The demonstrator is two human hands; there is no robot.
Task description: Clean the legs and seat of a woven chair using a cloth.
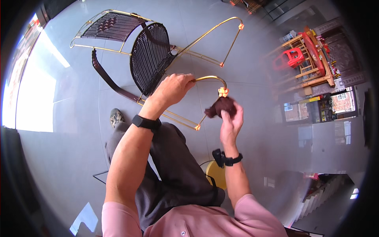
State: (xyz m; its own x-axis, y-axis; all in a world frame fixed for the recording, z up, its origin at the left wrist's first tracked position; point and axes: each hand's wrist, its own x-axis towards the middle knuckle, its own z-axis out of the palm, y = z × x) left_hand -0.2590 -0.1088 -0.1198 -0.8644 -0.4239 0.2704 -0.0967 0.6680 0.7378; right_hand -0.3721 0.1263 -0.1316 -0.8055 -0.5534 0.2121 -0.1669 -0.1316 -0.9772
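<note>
A chair with a gold-coloured metal tube frame (207, 34) and a dark woven seat (149, 56) lies tipped on its side before me. Its woven backrest (114, 26) points to the upper left. My left hand (176, 86) grips the frame's tube near its bend. In my right hand (231, 120) is a dark brown cloth (225, 107), bunched and slightly blurred, against the frame just below an orange wrapping (223, 92). More orange wrappings sit at other frame corners, one at the lower tube end (197, 127). A woven strap armrest (114, 81) curves out at the left.
A yellow round stool seat (216, 174) is beside my right leg. Farther right stand a red plastic stool (293, 57) and a wooden rack-like frame (316, 65). Stairs (316, 200) lie at the lower right. A bright glass opening (32, 86) is at the left.
</note>
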